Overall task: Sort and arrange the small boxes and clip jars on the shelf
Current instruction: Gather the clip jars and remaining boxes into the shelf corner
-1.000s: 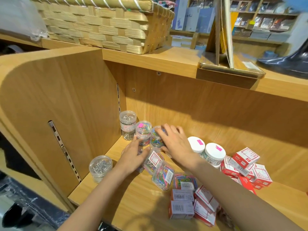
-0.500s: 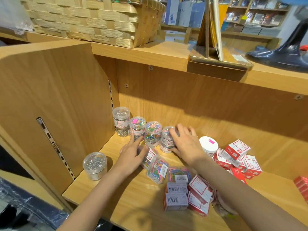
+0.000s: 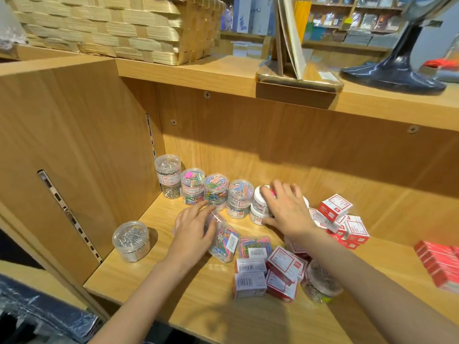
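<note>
Jars of clips already stand in a row along the back wall of the shelf (image 3: 139, 276), left of centre in the frame: a tall clear jar (image 3: 168, 175) of silver clips in the corner, then three stacks of coloured-clip jars (image 3: 216, 188) side by side. We judge the row is being extended to the right. Our right hand (image 3: 285, 207) lies over the white-lidded jars (image 3: 259, 206) just beside the last coloured stack, fingers curled over the top and thumb at the base, so it seems to grip them. Our left hand (image 3: 196, 224) rests on a clear flat box of coloured clips (image 3: 224, 244) lying tilted mid-shelf; the fingers are mostly straight, pressing rather than clasping.

One round jar of silver clips (image 3: 131, 240) sits apart at the lower left. White and red small boxes (image 3: 268, 274) lie jumbled at the front centre, more red boxes (image 3: 340, 219) heaped to the right.

Next, we would snug the white-lidded jars against the row, then bring in the stray round jar and square up the boxes; the heaps look liable to topple if nudged.
</note>
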Motion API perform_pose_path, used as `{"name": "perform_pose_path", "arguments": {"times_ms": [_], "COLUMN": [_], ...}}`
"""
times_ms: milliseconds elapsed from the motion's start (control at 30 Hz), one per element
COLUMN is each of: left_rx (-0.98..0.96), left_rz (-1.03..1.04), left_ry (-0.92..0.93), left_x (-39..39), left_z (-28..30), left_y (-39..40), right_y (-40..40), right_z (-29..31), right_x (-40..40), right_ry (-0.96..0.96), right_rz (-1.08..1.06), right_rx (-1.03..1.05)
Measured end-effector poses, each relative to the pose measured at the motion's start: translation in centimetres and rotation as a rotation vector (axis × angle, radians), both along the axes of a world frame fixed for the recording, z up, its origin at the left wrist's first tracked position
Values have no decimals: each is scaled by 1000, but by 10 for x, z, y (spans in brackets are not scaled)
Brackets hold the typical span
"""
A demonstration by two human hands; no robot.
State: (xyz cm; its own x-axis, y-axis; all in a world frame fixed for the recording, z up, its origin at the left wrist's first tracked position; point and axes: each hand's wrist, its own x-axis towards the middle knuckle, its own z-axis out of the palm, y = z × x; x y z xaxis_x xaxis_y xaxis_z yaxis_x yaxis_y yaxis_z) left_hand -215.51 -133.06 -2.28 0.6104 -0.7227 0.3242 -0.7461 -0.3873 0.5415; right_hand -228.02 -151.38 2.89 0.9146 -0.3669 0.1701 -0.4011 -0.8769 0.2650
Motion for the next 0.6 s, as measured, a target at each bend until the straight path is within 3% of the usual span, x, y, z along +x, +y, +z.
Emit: {"name": "perform_pose_path", "arguments": {"times_ms": [200,333,600], "left_rx": [-75,-71,-68], "left_rz": [-23,-24,11], "left_ry": [-38,-42,-55], "left_x": [-12,-24,-34], "left_z": [5,-4,-6], "left_y": [-5,-2,-3], "right_y": [-16,-18,-16], "right_z": [10,8,18], "right_x": [-29,-46,-57], "right_ry": [-132,27,-18], "right_rz": [-1,-57,-49], "right_rx": [-98,6,93]}}
